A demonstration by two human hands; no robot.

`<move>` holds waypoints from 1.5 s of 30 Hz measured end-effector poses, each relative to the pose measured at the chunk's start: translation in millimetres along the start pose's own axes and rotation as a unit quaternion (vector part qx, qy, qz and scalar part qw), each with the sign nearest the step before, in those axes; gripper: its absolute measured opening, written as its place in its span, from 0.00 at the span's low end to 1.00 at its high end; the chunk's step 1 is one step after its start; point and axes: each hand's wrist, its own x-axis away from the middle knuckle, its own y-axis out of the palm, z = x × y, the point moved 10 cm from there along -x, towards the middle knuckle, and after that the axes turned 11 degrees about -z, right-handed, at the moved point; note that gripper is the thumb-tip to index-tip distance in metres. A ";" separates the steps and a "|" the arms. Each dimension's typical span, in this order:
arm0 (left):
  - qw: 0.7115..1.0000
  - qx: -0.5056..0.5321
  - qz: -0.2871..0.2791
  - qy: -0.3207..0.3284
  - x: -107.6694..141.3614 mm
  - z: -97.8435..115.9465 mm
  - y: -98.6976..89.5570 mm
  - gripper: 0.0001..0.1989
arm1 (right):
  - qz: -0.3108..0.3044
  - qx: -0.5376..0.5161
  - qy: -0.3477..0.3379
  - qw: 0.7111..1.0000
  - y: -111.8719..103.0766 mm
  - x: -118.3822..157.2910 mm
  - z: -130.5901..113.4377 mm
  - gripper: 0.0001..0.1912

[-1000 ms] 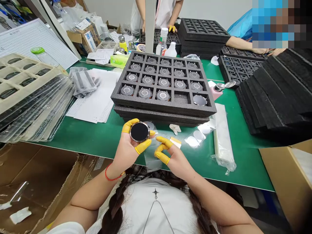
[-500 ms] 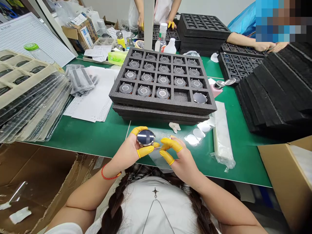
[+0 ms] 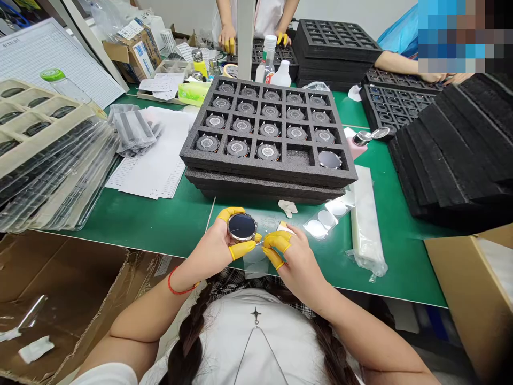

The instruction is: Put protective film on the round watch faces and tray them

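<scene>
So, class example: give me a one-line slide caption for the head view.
Left hand holds a round watch case; right hand pinches at its edge, before a foam tray.

The watch case (image 3: 242,226) had a dark face and silver rim; yellow finger cots (image 3: 242,249) covered fingertips; the table mat (image 3: 152,222) was green, the foam tray (image 3: 269,170) black
</scene>
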 end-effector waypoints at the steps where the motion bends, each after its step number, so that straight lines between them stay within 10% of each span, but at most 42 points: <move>1: 1.000 0.001 0.002 0.001 -1.1 -0.2 -1.2 0.27 | 0.009 0.009 0.000 1.000 -3.2 1.4 -2.7 0.07; 7: 0.998 -0.013 0.059 -0.002 -5.7 -3.4 -23.3 0.30 | 0.086 -0.015 -0.019 0.996 -50.6 21.1 -25.8 0.07; 11: 0.998 -0.063 -0.005 0.005 -4.5 -3.2 -10.7 0.29 | 0.073 -0.182 0.023 0.980 -67.5 17.6 -7.3 0.04; 21: 0.971 -0.219 -0.068 0.070 7.2 8.8 25.9 0.25 | -0.055 -0.525 0.161 0.834 -3.2 -9.5 30.5 0.14; 45: 0.958 -0.257 -0.097 0.077 11.2 10.1 34.1 0.23 | -0.087 -0.561 0.148 0.810 3.0 -13.3 19.2 0.14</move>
